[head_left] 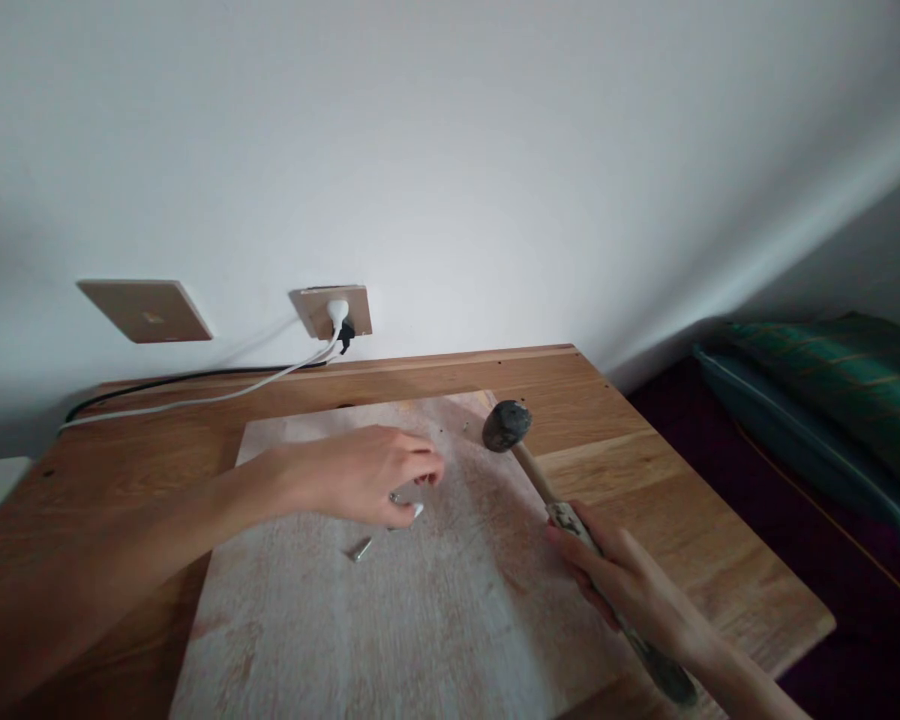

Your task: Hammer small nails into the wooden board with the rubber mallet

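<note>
My right hand [607, 570] is wrapped round the worn handle of a rubber mallet [507, 427]. The dark mallet head points away from me, over the far right corner of a whitish wood-grain board [292, 620]. My left hand [371, 475] hovers over the middle of that board, its fingers curved and its thumb apart from them. In the gap by the thumb shows a small shiny metal piece [394, 497], too small to make out. A small metal screw or bolt [361, 549] lies on the board just below the left hand.
The board rests on a brown wooden table [690, 520] against a white wall. A white plug [337, 312] sits in a wall socket, with white and black cables [195, 400] running left along the table's back edge. Cushions [817, 410] lie at the right, beyond the table.
</note>
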The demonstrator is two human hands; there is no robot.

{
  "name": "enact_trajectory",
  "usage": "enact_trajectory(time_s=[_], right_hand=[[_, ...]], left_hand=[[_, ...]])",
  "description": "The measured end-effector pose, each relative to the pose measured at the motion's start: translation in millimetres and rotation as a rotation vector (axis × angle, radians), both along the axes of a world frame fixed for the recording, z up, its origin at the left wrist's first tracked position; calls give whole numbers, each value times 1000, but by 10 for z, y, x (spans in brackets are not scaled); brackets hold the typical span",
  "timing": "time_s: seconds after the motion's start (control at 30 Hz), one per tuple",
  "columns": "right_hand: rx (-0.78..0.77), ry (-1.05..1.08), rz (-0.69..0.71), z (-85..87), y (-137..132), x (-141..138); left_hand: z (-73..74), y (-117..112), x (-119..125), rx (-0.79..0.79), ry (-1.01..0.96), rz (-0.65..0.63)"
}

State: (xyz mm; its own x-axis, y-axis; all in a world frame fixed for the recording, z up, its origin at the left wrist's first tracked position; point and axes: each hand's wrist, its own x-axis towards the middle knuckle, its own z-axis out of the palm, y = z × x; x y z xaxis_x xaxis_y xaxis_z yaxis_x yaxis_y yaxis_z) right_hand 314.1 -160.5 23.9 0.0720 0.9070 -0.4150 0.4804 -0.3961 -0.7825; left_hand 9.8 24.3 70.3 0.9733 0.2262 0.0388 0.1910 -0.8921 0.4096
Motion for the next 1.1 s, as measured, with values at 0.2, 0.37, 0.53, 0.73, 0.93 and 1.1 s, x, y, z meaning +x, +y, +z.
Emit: enact_trajectory(time_s=[0.2,0.37,0.53,0.73,0.93,1.1], right_hand=[[19,4,-31,-43,11,-19],[17,0,-23,-22,13,-21],[20,7,-45,-18,8,-33],[28,41,-57,-11,17,-42],[34,20,-52,-27,10,-38],[29,73,-57,-40,1,-31]], left_hand=[[-186,-332,-124,160,28,-1],[-209,-352,-76,134,61,-13],[-138,-363,-68,74,12,-15],[-94,-224,-13,-213,-95,20],[-301,270,284,-321,-403,397],[-532,471,438,-341,-460,482]])
